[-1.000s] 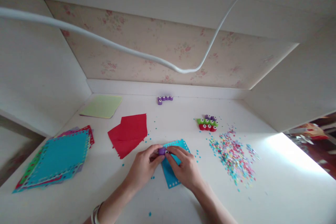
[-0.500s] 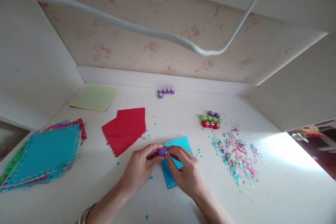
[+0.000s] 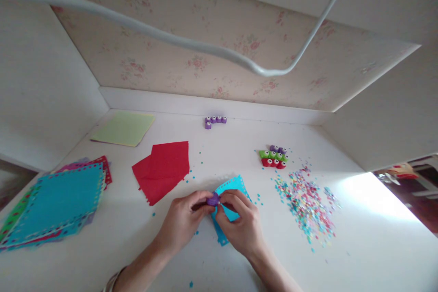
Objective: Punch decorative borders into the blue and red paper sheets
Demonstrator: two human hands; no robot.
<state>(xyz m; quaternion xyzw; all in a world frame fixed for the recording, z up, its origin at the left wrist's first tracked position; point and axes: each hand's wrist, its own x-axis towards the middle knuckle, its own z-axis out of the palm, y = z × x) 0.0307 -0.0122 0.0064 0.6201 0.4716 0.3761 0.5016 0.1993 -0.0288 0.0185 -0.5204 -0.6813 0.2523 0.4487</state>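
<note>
Between the thumb and fingers of my left hand (image 3: 181, 216) is a small purple craft punch (image 3: 212, 199), held at the left edge of a blue sheet of paper (image 3: 236, 183). My right hand (image 3: 241, 226) is closed on the sheet, its fingertips against the punch's right side. Small punched holes run along the sheet's border. My fingers hide the middle of the sheet and the exact contact between paper and punch.
Red paper (image 3: 167, 166) lies left of my hands, near a stack of punched sheets (image 3: 68, 200) and pale green paper (image 3: 125, 127). Purple punches (image 3: 214, 120) stand at the back; green and red punches (image 3: 273, 157) sit right, behind scattered confetti (image 3: 310, 205). A white cable (image 3: 171, 39) crosses above.
The blue sheet has turned slightly, its top edge shifting left and its lower corner right. The purple punch has tilted a little in my left fingers. Both hands stay close together.
</note>
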